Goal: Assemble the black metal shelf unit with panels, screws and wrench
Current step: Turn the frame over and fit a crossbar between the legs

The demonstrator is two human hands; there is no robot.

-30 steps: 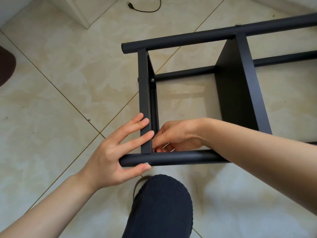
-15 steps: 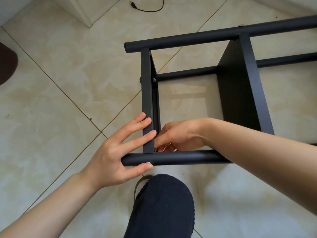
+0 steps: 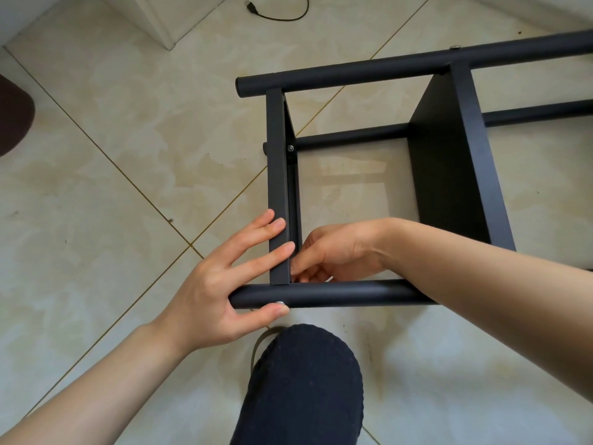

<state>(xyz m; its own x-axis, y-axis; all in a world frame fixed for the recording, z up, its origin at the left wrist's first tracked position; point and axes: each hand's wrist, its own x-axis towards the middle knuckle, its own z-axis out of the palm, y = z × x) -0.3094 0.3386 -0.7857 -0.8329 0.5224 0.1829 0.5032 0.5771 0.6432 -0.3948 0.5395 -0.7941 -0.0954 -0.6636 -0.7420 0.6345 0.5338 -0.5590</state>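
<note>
Counts on the tiled floor

Two hands, four black tubes, two black panels, one cable [image 3: 282,14]; screw heads, perhaps three, since one [image 3: 454,47] is too small to tell.

Just the one camera here, worn on the head, looking forward and steeply down at the tiled floor [image 3: 134,162]. It sits close above the shelf frame [image 3: 321,293], with a dark-clad knee [image 3: 301,383] filling the bottom middle.
</note>
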